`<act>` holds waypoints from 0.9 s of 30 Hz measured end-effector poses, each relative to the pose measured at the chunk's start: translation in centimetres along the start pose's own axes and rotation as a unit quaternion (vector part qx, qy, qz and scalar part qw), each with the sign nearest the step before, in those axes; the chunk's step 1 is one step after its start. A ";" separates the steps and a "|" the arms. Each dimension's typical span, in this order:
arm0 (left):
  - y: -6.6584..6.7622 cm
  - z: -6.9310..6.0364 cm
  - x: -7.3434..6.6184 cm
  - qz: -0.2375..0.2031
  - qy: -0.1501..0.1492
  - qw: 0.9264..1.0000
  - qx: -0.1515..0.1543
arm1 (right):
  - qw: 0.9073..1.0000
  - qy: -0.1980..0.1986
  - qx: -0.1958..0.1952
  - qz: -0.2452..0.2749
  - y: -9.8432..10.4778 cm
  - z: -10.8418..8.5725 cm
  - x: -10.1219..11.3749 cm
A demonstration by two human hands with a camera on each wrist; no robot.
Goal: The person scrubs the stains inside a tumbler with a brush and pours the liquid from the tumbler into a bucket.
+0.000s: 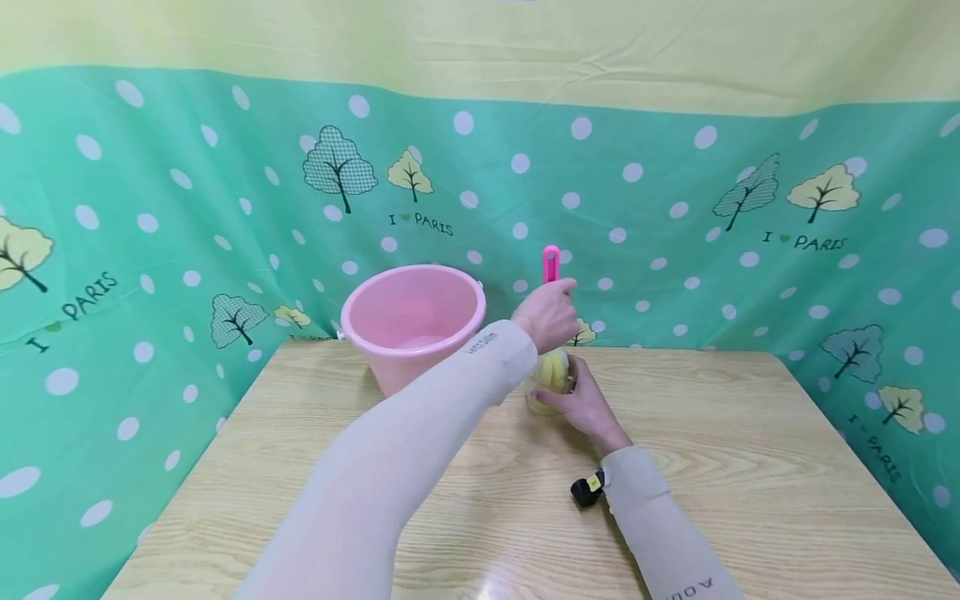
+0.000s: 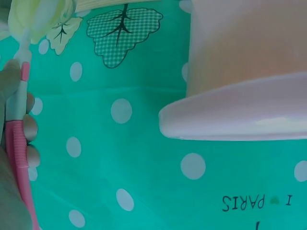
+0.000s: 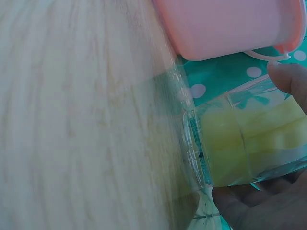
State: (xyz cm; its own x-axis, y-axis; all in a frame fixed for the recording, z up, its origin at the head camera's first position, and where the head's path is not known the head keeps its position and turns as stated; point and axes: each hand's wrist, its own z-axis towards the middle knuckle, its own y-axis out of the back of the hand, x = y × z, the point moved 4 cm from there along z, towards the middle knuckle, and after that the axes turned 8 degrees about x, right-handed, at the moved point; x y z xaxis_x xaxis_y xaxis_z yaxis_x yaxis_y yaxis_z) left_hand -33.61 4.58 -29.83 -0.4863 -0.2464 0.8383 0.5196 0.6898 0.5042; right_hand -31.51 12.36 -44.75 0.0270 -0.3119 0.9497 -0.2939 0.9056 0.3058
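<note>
My left hand (image 1: 548, 316) (image 2: 13, 158) curls round the pink and white handle (image 1: 551, 262) (image 2: 19, 139) of a brush, whose pink end sticks up above the fist. The brush's yellow sponge head (image 1: 553, 369) (image 2: 36, 17) is inside a clear glass (image 1: 538, 406) (image 3: 194, 148). My right hand (image 1: 583, 406) (image 3: 271, 206) grips the glass below the left hand, thumb on one side and fingers on the other. In the right wrist view, yellow sponge shows through the glass wall, near its thick base.
A pink bucket (image 1: 415, 360) (image 2: 235, 112) (image 3: 230, 26) stands left of the glass, towards the back of the wooden table (image 1: 712, 467), with my left forearm passing in front of it. A green and yellow curtain (image 1: 517, 192) with dots and trees hangs behind.
</note>
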 end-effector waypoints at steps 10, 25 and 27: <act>-0.4 -0.5 0.5 0.004 0.003 1.000 0.025 | 1.000 0.020 -0.011 0.006 -0.1 0.0 -0.2; -0.8 -1.3 1.4 -0.047 -0.007 0.998 0.033 | 1.000 0.010 -0.015 -0.014 0.1 -0.1 -0.2; -0.8 -1.4 1.5 -0.055 -0.008 0.998 0.032 | 1.000 0.008 -0.014 -0.013 0.1 0.0 -0.2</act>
State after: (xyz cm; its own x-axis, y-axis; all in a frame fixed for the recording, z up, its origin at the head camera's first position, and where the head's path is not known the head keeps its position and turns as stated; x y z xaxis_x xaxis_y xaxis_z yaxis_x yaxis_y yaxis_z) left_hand -33.80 2.69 -28.70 -0.5496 -0.3115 0.7752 0.4171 0.7017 0.5776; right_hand -31.54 12.49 -44.89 0.0500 -0.3303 0.9426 -0.2668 0.9050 0.3312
